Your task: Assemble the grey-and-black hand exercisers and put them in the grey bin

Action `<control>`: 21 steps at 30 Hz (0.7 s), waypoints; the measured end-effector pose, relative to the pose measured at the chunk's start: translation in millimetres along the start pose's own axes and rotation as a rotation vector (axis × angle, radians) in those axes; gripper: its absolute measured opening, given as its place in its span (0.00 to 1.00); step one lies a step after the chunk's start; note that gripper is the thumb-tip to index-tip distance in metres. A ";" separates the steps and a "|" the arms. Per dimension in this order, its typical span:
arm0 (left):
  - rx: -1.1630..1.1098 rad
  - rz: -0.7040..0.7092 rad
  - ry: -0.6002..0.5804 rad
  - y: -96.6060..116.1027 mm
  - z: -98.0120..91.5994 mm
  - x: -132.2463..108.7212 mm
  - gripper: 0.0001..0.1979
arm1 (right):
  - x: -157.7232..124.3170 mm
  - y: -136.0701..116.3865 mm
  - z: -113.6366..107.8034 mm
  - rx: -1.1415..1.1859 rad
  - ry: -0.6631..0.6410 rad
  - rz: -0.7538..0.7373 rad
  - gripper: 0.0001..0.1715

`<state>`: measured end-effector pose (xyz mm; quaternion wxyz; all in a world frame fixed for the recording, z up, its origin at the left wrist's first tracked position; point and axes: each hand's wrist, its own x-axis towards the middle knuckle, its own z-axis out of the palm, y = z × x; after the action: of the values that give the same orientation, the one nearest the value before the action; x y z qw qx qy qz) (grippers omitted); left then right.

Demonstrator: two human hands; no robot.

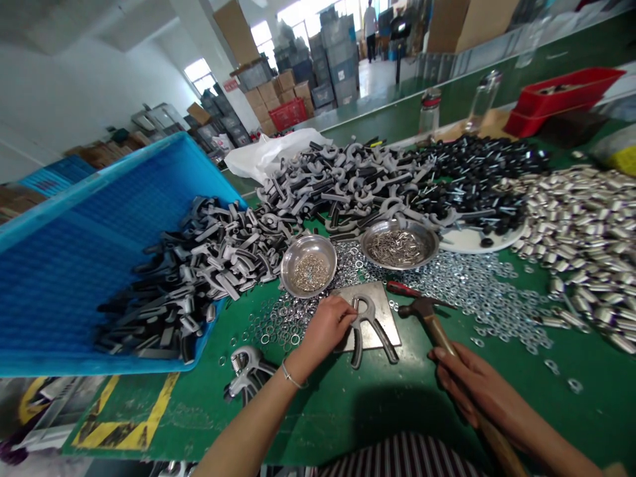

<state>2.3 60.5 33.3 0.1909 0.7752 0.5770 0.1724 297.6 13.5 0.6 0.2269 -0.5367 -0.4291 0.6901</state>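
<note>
A grey and black hand grip exerciser (366, 306) lies on a square metal plate (386, 311), its two handles toward me. My left hand (330, 323) is closed in a pinch at the exerciser's upper left side; what is right between the fingertips is hidden. My right hand (462, 377) is wrapped round the wooden handle of a hammer (431, 318). The hammer's head is raised just right of the plate, apart from the exerciser. Behind the hammer head lies a red-handled screwdriver (403, 289). Left of my left forearm rests another exerciser (248, 368) with a spring fitted.
Two metal bowls, one with tiny parts (309, 240) and one with pins (434, 246), stand behind the plate. Loose nuts (477, 285) and rings (278, 324) surround them. A blue crate (149, 162) holds grey handles at left. Springs (586, 218) are heaped at right.
</note>
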 end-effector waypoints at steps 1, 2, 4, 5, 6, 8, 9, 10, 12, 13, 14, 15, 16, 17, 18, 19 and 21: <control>0.037 0.003 0.001 0.8 0.5 -0.7 0.04 | -0.2 0.1 0.0 0.005 0.001 0.003 0.24; 0.080 0.007 0.008 2.0 1.2 -1.3 0.05 | -0.6 -0.1 0.0 0.014 -0.001 0.008 0.24; 0.172 0.023 0.034 5.4 3.1 -2.6 0.06 | -1.3 -0.8 0.3 0.033 -0.004 0.013 0.25; 0.218 0.037 0.050 7.2 4.2 -3.2 0.07 | -1.5 -1.3 0.5 0.041 -0.007 0.012 0.25; 0.263 0.056 0.063 8.8 5.5 -4.0 0.08 | -1.7 -1.7 0.7 0.048 -0.012 0.011 0.25; 0.352 0.109 0.085 10.3 9.0 -6.9 0.09 | -1.6 -2.4 1.0 0.052 -0.020 0.009 0.25; 0.391 0.143 0.094 10.1 11.2 -9.3 0.10 | -1.6 -2.5 1.0 0.052 -0.020 0.008 0.25; 0.423 0.181 0.102 9.2 13.8 -12.5 0.10 | -1.5 -2.4 1.0 0.050 -0.019 0.011 0.25; 0.462 0.245 0.120 6.1 19.5 -21.3 0.12 | -1.2 -2.0 0.6 0.035 -0.009 0.011 0.24; 0.473 0.269 0.126 4.3 22.4 -26.5 0.13 | -1.0 -1.7 0.2 0.026 -0.006 0.010 0.24; 0.486 0.284 0.128 2.8 25.0 -31.7 0.15 | -0.7 -1.4 -0.2 0.020 -0.007 0.009 0.24; 0.504 0.291 0.126 1.6 27.3 -36.6 0.18 | -0.4 -1.1 -0.6 0.014 -0.009 0.009 0.24; 0.524 0.291 0.123 1.0 29.1 -40.9 0.19 | -0.2 -1.0 -0.8 0.011 -0.009 0.010 0.24; 0.542 0.286 0.117 1.0 30.4 -44.5 0.20 | -0.1 -1.0 -0.9 0.012 -0.008 0.013 0.24; 0.554 0.276 0.108 1.5 31.3 -47.1 0.21 | -0.2 -1.1 -0.7 0.016 -0.005 0.018 0.24; 0.556 0.264 0.097 2.4 31.6 -48.8 0.22 | -0.6 -1.3 -0.1 0.016 -0.002 0.019 0.24; 0.525 0.237 0.072 5.2 31.0 -49.8 0.23 | -2.5 -1.9 2.0 0.001 0.014 0.011 0.25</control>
<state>8.1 8.3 6.7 -0.0583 0.8534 0.5138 0.0658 296.3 11.9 3.6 0.2267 -0.5438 -0.4242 0.6877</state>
